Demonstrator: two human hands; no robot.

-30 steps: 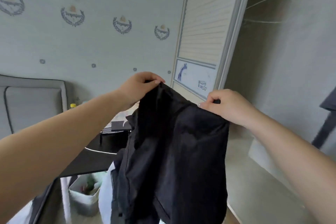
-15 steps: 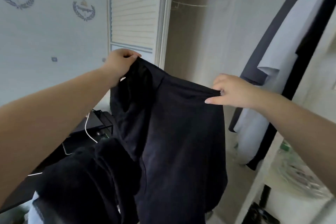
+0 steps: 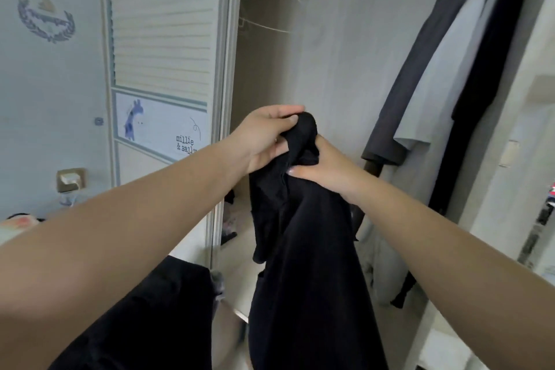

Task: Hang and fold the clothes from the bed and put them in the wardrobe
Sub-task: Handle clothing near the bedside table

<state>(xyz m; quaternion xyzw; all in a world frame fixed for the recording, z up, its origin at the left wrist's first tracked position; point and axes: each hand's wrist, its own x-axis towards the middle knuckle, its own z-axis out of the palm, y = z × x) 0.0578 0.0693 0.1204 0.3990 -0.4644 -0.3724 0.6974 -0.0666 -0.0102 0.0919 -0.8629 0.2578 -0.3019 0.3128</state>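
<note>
While both hands grip its bunched top, left hand [image 3: 264,137] and right hand [image 3: 326,170] touching, the black garment [image 3: 306,264] hangs before the open wardrobe [image 3: 336,69]. A wire hanger [image 3: 270,6] and dark clothes [image 3: 420,84] hang inside, beside a louvred door [image 3: 162,39].

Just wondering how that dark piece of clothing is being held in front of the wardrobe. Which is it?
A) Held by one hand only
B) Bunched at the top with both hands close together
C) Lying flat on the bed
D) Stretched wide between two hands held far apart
B: the left hand and right hand meet at the gathered top of the black garment, which hangs down from their grip.
</note>
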